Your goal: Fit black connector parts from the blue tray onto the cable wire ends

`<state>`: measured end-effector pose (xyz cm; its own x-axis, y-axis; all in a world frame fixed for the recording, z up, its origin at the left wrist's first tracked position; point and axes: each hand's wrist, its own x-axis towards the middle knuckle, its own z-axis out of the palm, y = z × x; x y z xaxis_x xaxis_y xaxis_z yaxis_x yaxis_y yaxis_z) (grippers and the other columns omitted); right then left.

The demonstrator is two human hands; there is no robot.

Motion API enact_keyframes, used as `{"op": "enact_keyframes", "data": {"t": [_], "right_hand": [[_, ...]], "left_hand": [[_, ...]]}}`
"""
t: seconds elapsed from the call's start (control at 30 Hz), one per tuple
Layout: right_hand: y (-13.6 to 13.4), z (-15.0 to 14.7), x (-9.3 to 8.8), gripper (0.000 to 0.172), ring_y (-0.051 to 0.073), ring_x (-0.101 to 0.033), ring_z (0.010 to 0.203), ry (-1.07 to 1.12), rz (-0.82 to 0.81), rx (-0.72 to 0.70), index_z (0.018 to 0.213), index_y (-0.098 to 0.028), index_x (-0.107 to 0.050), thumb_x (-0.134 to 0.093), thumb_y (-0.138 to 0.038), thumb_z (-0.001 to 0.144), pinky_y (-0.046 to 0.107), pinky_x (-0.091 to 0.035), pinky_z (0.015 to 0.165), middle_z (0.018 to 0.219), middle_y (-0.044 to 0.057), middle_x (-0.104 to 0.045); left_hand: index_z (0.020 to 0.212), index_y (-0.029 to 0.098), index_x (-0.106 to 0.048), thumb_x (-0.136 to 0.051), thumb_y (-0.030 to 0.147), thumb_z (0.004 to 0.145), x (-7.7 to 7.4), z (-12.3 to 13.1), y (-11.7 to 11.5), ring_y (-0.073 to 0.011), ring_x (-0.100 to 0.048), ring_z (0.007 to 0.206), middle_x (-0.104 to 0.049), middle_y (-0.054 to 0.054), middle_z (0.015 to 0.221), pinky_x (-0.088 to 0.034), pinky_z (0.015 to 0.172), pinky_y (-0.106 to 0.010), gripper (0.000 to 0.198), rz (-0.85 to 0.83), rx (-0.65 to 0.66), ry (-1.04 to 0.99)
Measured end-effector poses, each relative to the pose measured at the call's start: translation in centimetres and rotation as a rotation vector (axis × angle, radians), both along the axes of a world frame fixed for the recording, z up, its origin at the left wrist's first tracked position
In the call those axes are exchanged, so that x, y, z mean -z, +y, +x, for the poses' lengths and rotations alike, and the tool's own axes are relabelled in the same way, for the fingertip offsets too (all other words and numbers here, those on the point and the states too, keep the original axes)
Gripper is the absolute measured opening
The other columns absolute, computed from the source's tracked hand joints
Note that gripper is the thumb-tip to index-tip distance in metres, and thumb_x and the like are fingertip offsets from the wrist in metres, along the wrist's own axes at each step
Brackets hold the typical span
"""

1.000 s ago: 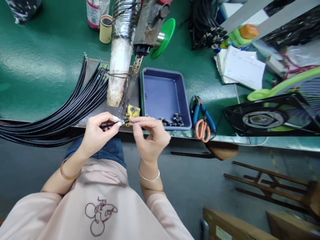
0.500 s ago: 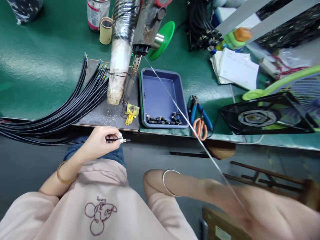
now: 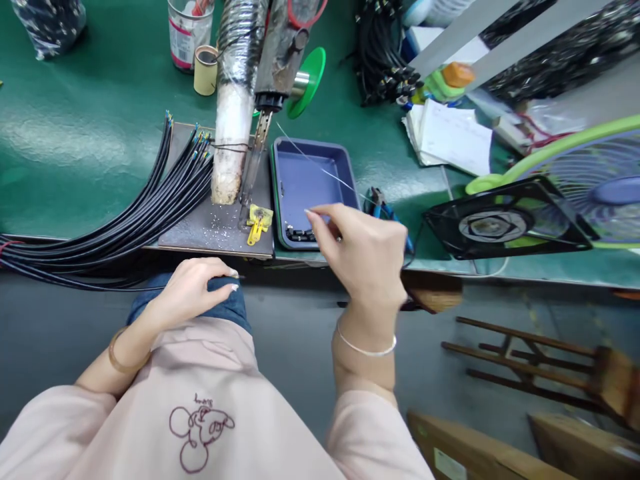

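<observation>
My left hand [image 3: 197, 287] hovers over my lap, thumb and forefinger apart with nothing visible between them. A black cable [image 3: 117, 287] from the bundle runs up behind that wrist; its end is hidden. My right hand [image 3: 363, 250] is over the right front of the blue tray [image 3: 313, 177], with thumb and fingers curled together. Thin solder wire [image 3: 320, 167] stretches from the green spool [image 3: 307, 81] to this hand, where the grip itself is hidden. Small black connectors [image 3: 300, 235] lie in the tray, partly covered by the hand.
A soldering iron [image 3: 260, 147] and a foil-wrapped duct [image 3: 233, 120] hang over a dark board [image 3: 200, 233] carrying a yellow clip [image 3: 256, 230]. The cable bundle [image 3: 165, 207] lies left. Pliers [image 3: 385, 207], papers [image 3: 455, 137] and a black fan [image 3: 505, 223] are right.
My right hand has swung from the lower right to above the tray, and the solder wire has slackened. My left fingers have parted; the cable and connector tip no longer show between them.
</observation>
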<state>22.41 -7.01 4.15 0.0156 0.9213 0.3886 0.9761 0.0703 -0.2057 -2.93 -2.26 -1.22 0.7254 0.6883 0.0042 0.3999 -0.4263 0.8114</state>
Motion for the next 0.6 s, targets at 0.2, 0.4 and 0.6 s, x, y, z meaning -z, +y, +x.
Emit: {"op": "enact_keyframes", "data": {"t": [0.2, 0.4, 0.6], "right_hand": [[8.3, 3.4, 3.6, 0.026, 0.024, -0.067, 0.077, 0.083, -0.049, 0.091, 0.091, -0.02, -0.073, -0.052, -0.034, 0.097, 0.035, -0.047, 0.073, 0.087, 0.009, -0.075], [11.9, 3.0, 4.5, 0.015, 0.023, -0.068, 0.083, 0.241, -0.158, -0.005, 0.091, -0.021, -0.076, -0.062, -0.023, 0.084, 0.036, -0.05, 0.079, 0.096, 0.007, -0.078], [8.7, 3.4, 2.9, 0.015, 0.02, -0.067, 0.075, 0.313, -0.349, -0.093, 0.078, -0.019, -0.073, -0.065, -0.031, 0.084, 0.031, -0.047, 0.071, 0.082, 0.004, -0.077]], "left_hand": [[0.084, 0.015, -0.076, -0.065, 0.019, 0.086, -0.8, -0.5, 1.1, -0.0134, -0.068, 0.063, -0.077, -0.005, 0.077, -0.053, 0.061, -0.022, 0.012, 0.029, -0.222, -0.233], [0.094, 0.018, -0.077, -0.062, 0.021, 0.088, -2.0, -0.7, 4.7, -0.0151, -0.059, 0.063, -0.071, -0.004, 0.08, -0.046, 0.064, -0.029, 0.016, 0.449, -0.443, -0.031], [0.1, 0.019, -0.077, -0.056, 0.019, 0.09, -1.1, 0.0, 7.3, -0.031, -0.066, 0.091, -0.07, -0.013, 0.098, -0.045, 0.069, -0.039, 0.024, 0.637, -0.494, 0.35]]}}
